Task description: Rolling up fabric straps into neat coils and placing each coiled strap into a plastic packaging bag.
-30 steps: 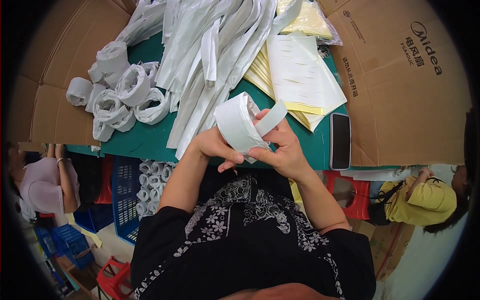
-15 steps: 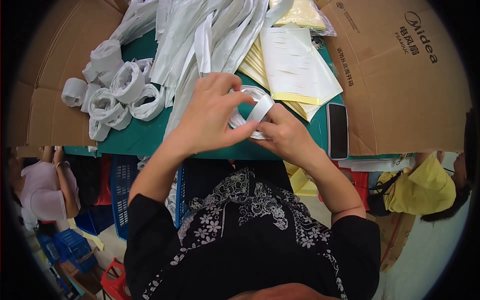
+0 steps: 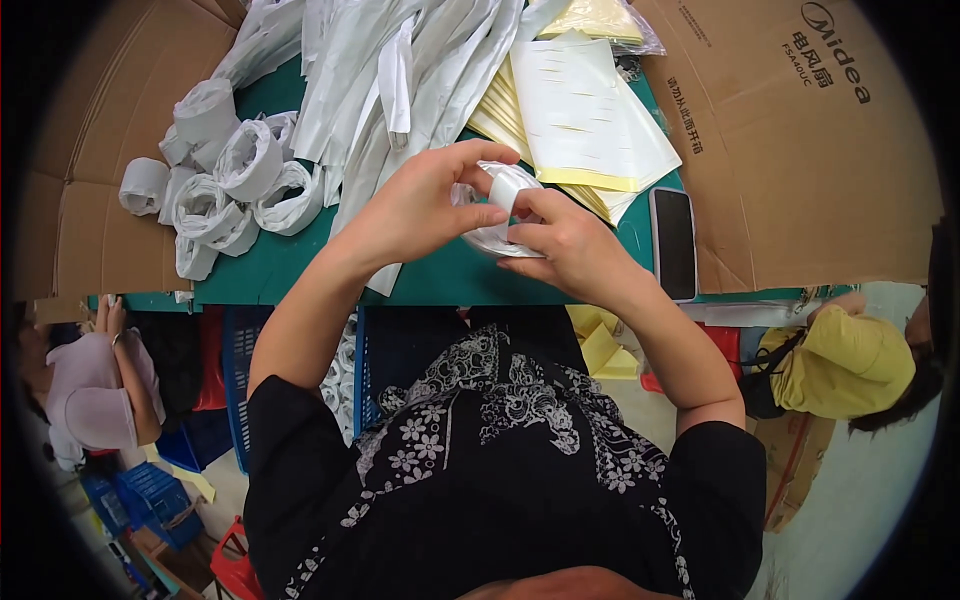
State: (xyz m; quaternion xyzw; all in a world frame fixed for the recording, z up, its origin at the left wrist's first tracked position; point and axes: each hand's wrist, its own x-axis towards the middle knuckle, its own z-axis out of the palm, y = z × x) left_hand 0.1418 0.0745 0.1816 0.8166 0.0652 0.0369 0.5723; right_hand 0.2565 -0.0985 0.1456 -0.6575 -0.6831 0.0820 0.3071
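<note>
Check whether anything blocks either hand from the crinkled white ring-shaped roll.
Nothing visible does. The right hand grips the crinkled white ring-shaped roll at its right, and the left hand curves around its left, contact unclear. The long flat white strips lie beyond, not between.
</note>
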